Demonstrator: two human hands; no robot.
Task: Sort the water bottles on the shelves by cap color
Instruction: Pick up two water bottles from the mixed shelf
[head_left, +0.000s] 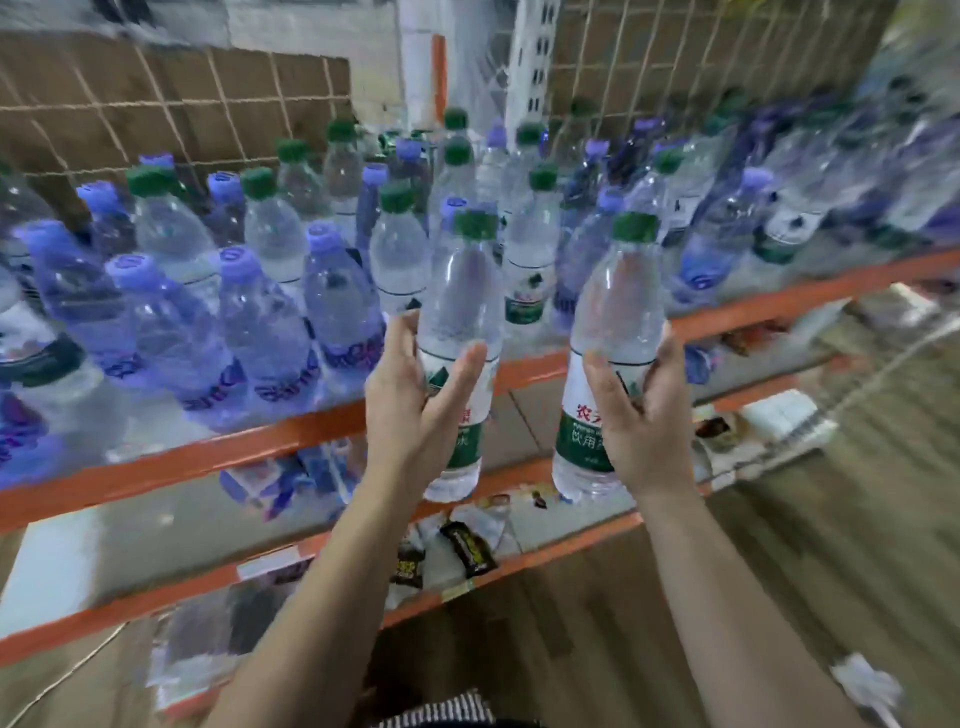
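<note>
Crowded shelf (291, 441), mixed-cap bottles (260, 322) behind hands (410, 400)

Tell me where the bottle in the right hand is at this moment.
The green-capped bottle is upright in the right hand, in front of the top shelf's orange edge, right of the left hand's bottle.

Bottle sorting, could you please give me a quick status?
Left hand holds a green-capped bottle; right hand another. Top shelf mixed, green and purple caps. Nothing in the way.
</note>
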